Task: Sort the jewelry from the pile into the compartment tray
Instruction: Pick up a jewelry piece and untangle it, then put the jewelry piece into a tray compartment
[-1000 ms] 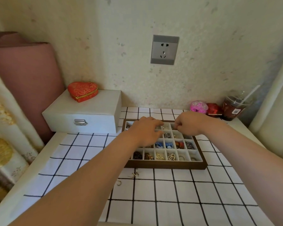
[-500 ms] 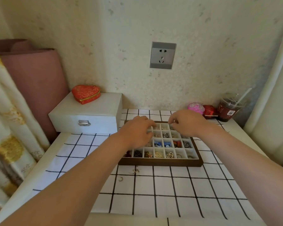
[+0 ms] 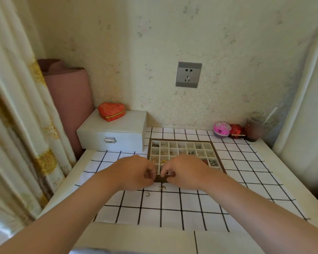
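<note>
The brown wooden compartment tray [image 3: 180, 140] sits on the checked cloth, its white cells holding small gold, silver and coloured pieces. My left hand [image 3: 136, 173] and my right hand [image 3: 187, 173] hover close together over the tray's near rim, covering its front rows. Both have their fingers curled in with the fingertips pinched, and I see no piece between them. Just in front of the tray a small gold piece [image 3: 161, 187] and a little ring [image 3: 147, 194] lie loose on the cloth.
A white jewelry box [image 3: 116, 133] with a red heart-shaped case [image 3: 111, 111] on top stands at the back left. At the back right are a pink round box [image 3: 222, 129], a red box [image 3: 237, 131] and a plastic drink cup [image 3: 254, 129]. A curtain hangs at left.
Both hands have drawn back from the tray's far rows to its near rim. The head camera has pulled back and tilted up, showing more wall.
</note>
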Action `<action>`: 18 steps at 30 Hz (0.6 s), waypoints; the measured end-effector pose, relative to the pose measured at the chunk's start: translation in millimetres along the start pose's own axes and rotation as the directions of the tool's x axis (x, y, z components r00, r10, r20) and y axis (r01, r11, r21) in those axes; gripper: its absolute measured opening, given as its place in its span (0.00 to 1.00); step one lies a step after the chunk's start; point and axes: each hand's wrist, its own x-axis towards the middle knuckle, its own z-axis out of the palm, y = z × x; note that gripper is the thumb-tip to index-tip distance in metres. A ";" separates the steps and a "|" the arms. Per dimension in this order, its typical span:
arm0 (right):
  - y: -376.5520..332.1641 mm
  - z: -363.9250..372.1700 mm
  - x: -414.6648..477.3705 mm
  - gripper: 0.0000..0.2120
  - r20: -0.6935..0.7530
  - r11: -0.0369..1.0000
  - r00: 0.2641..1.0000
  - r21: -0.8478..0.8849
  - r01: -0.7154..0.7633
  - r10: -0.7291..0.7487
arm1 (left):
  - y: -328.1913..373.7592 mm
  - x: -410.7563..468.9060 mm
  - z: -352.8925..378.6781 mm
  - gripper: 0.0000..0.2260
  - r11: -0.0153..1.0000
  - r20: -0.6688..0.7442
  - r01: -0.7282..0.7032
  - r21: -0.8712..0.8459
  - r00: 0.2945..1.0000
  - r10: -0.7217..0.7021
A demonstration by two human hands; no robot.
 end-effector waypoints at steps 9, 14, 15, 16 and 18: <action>-14.0 18.2 -6.5 0.13 0.026 0.996 0.997 -0.035 0.080 -0.079 | -10.7 -13.9 20.2 0.10 0.999 0.049 0.003 0.044 0.999 -0.005; -18.2 26.5 -2.2 0.13 0.027 0.995 0.995 -0.024 0.093 -0.092 | -9.4 -13.4 22.6 0.06 1.000 0.021 0.019 0.017 1.000 -0.019; -19.0 27.6 -1.6 0.13 0.028 0.996 0.996 -0.005 0.091 -0.090 | -9.5 -13.6 22.5 0.06 1.000 0.025 0.023 0.016 0.999 -0.024; -19.4 28.7 -0.9 0.12 0.030 0.996 0.996 0.023 0.084 -0.084 | -9.5 -14.0 22.6 0.06 0.999 0.029 0.026 0.025 0.999 -0.027; -20.2 29.1 -0.3 0.11 0.034 0.993 0.998 0.103 0.054 -0.057 | -9.7 -14.7 23.0 0.07 0.999 0.024 0.028 0.043 0.999 -0.029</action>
